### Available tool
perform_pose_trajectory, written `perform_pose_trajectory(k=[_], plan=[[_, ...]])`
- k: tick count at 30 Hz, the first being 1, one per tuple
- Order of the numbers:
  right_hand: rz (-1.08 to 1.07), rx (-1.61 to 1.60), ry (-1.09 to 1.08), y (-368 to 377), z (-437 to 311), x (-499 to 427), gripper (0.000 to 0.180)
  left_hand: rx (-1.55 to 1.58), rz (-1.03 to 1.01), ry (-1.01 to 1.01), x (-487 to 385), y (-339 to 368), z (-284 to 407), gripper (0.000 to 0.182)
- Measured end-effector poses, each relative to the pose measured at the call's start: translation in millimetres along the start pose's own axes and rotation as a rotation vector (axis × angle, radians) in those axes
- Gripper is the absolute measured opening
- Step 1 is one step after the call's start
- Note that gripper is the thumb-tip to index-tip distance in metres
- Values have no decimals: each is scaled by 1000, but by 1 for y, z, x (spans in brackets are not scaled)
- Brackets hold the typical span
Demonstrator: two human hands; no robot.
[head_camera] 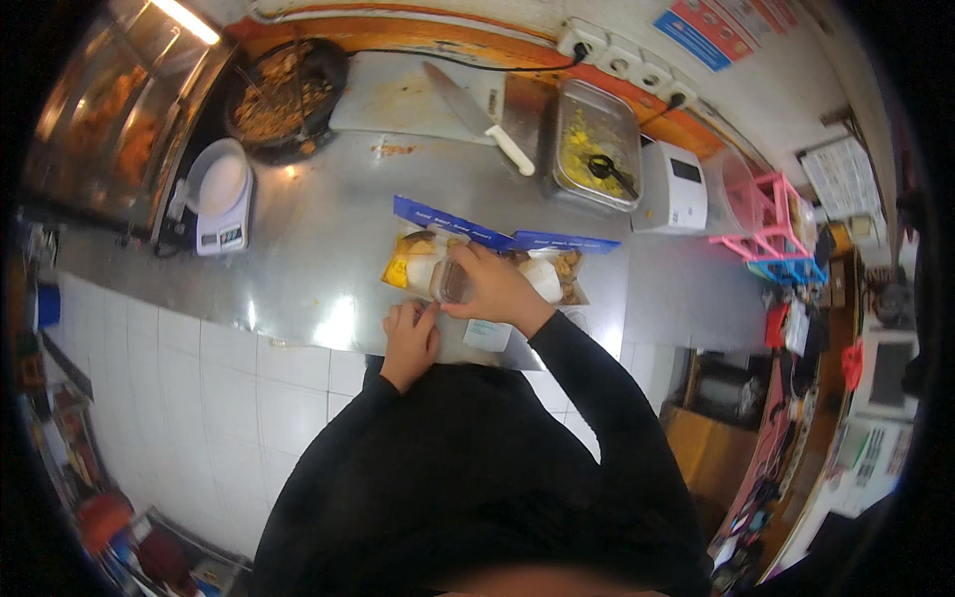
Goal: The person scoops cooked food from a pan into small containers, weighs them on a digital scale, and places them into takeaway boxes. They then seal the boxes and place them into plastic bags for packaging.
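My right hand (501, 283) grips a small clear plastic tub (453, 282) with brownish contents, over the right side of an open food box (389, 263). That box holds white rice (420, 270) and a yellow food (398, 272); its blue lid flap (448, 222) stands up at the back. Just below the tub, my left hand (410, 339) lies at the box's front edge with bent fingers; whether it pinches anything is unclear. A second open box (583, 291), with rice and brown fried pieces, is partly hidden behind my right hand and wrist.
A knife (485, 123) lies on a white cutting board (388, 89) at the back. Beside it are a metal tray (597, 142) of yellow food and a stone mortar (287, 97). A digital scale (222, 216) stands left; a white device (671, 186) and pink rack (780, 216) stand right.
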State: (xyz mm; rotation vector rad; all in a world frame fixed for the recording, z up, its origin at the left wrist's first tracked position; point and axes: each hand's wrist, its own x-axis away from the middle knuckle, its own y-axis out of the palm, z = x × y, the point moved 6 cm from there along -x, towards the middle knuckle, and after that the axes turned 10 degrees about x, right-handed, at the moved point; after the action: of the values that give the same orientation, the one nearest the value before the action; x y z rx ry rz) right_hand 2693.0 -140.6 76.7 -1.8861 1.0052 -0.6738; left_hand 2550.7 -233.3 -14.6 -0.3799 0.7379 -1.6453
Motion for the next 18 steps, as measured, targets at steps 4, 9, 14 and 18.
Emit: perform_pose_trajectory(k=[4, 9, 14, 18], plan=[[-208, 51, -24, 18, 18, -5, 74, 92, 202, -32, 13, 12, 6, 51], [-258, 141, -125, 23, 26, -3, 77, 198, 335, -100, 17, 28, 17, 47], [-322, 178, -170, 26, 21, -11, 78, 208, 436, -88, 19, 32, 25, 48], [-406, 193, -150, 28, 19, -20, 65, 222, 451, -97, 18, 33, 28, 48]])
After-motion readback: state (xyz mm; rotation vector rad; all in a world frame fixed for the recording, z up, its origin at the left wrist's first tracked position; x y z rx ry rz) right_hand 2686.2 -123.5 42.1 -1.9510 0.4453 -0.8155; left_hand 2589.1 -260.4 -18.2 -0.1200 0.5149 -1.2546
